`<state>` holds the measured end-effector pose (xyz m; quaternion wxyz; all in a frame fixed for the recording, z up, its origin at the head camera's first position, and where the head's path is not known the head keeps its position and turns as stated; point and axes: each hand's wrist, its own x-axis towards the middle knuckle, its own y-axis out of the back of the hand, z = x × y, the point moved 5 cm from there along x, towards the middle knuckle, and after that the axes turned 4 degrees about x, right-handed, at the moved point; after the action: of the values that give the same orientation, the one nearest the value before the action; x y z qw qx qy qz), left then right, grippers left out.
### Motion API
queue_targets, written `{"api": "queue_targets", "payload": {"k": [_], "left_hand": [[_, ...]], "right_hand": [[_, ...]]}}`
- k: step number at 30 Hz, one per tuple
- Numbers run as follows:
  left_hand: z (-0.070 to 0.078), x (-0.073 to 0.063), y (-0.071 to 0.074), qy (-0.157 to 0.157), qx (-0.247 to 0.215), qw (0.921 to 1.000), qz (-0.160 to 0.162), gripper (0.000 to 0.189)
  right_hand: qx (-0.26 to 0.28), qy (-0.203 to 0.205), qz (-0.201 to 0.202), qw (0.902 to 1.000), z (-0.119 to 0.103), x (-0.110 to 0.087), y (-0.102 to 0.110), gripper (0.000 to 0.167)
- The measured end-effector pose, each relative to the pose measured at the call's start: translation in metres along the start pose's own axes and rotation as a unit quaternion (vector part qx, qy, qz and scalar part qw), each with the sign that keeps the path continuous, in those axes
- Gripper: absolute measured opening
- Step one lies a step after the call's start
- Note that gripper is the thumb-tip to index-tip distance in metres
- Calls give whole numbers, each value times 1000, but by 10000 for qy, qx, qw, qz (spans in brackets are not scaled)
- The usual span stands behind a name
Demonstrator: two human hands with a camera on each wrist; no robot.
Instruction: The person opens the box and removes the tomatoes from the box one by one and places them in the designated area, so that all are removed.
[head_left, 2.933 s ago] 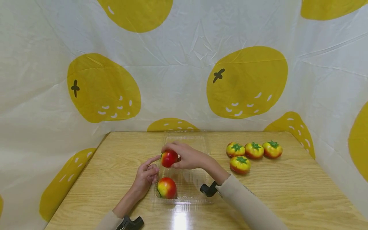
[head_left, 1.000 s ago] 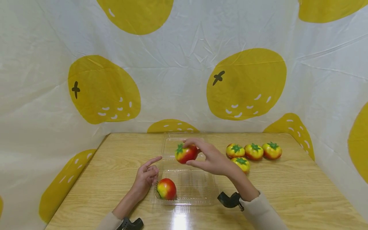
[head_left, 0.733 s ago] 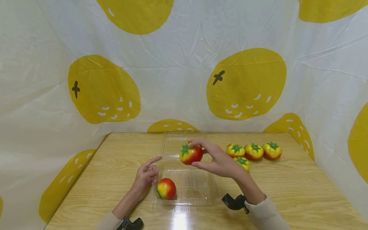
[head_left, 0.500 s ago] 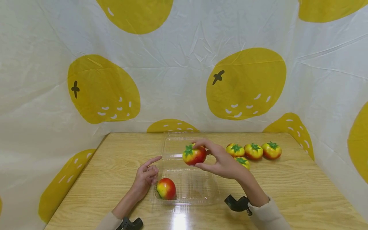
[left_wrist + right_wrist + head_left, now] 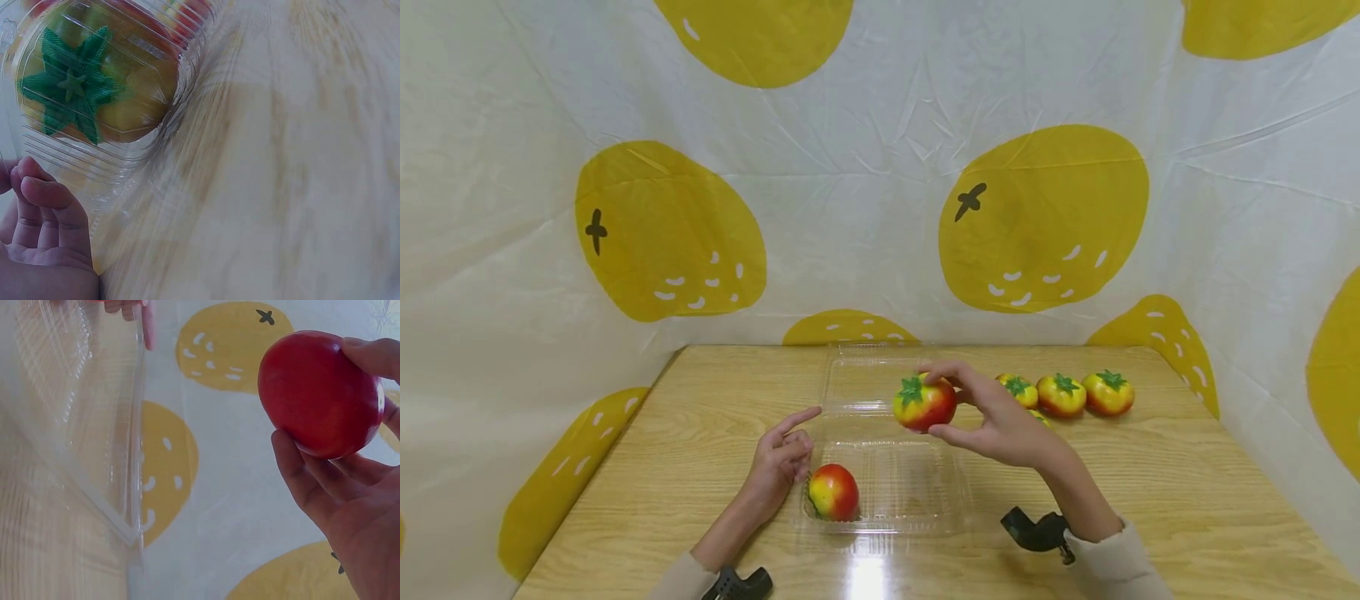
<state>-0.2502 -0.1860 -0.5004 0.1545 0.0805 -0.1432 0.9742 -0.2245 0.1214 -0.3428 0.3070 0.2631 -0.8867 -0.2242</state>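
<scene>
My right hand point(image 5: 1003, 429) grips a red and yellow toy tomato point(image 5: 928, 407) between thumb and fingers, raised above the right side of a clear plastic clamshell box point(image 5: 917, 483). Its green star-shaped leaf faces left in the head view; the right wrist view shows the red underside. Another tomato point(image 5: 833, 492) lies in the box's front left corner, its leaf visible through the wall in the left wrist view. My left hand point(image 5: 781, 457) rests at the box's left side, index finger extended and the other fingers loosely curled. Whether it touches the wall is unclear.
Several more toy tomatoes point(image 5: 1063, 395) sit on the wooden table point(image 5: 1150, 483) at right, partly behind my right hand. The box lid point(image 5: 857, 383) lies folded back toward the rear. A white curtain point(image 5: 850, 233) with yellow fruit prints encloses the back and sides.
My right hand has lifted the tomato from the box's left side and carried it rightward, its leaf turning toward the camera. My left hand has drawn no closer and stays nearly still.
</scene>
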Motion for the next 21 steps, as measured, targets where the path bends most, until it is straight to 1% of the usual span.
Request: {"api": "queue_targets", "payload": {"k": [7, 11, 14, 21], "left_hand": [[-1, 1, 0, -39, 10, 10000, -7, 53], [-1, 0, 1, -34, 11, 10000, 11, 53], [-1, 1, 1, -34, 9, 10000, 12, 52], [0, 1, 1, -43, 36, 10000, 5, 52]], "right_hand": [[26, -142, 51, 9999, 5, -7, 14, 50], [-130, -215, 93, 9996, 9, -11, 23, 50], [-310, -263, 172, 9990, 11, -13, 30, 52], [-320, -290, 277, 9987, 14, -18, 45, 59]]}}
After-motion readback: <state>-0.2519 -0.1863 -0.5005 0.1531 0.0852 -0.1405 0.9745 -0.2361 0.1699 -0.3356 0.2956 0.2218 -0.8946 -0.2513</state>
